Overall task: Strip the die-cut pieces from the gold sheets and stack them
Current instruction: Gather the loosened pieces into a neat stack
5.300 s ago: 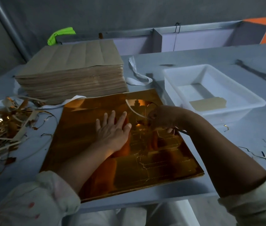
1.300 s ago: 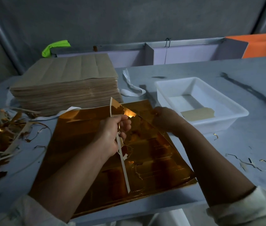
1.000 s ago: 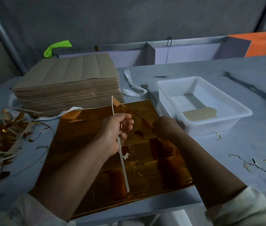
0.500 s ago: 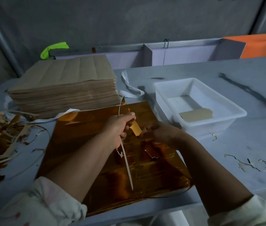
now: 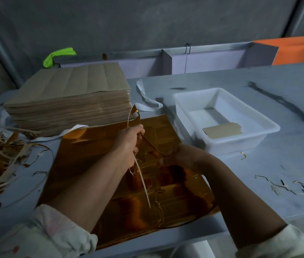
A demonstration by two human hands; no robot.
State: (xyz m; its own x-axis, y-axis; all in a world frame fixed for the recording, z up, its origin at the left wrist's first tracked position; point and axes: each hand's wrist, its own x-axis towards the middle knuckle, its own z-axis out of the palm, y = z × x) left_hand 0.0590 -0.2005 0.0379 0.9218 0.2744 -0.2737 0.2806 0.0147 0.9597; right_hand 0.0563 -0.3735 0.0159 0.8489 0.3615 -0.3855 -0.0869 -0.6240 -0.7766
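A shiny gold sheet (image 5: 91, 155) lies flat on the grey table in front of me, with die-cut outlines showing in its right half. My left hand (image 5: 128, 144) grips a long thin waste strip (image 5: 141, 183) that curls up above the fist and hangs down over the sheet. My right hand (image 5: 182, 157) is blurred; it pinches a loosened gold piece (image 5: 158, 146) at the sheet's upper right. A white plastic tray (image 5: 259, 135) to the right holds a stripped piece (image 5: 221, 130), its dull side up.
A thick stack of brown-backed sheets (image 5: 69, 101) stands at the back left. A heap of gold waste strips (image 5: 0, 164) covers the left of the table. Small scraps (image 5: 285, 187) lie at the right. A white band (image 5: 147, 101) lies behind the gold sheet.
My left hand went from pressing flat on the sheet to gripping the waste strip. My right hand has drawn nearer along the sheet's right side, pulling at the loosened piece.
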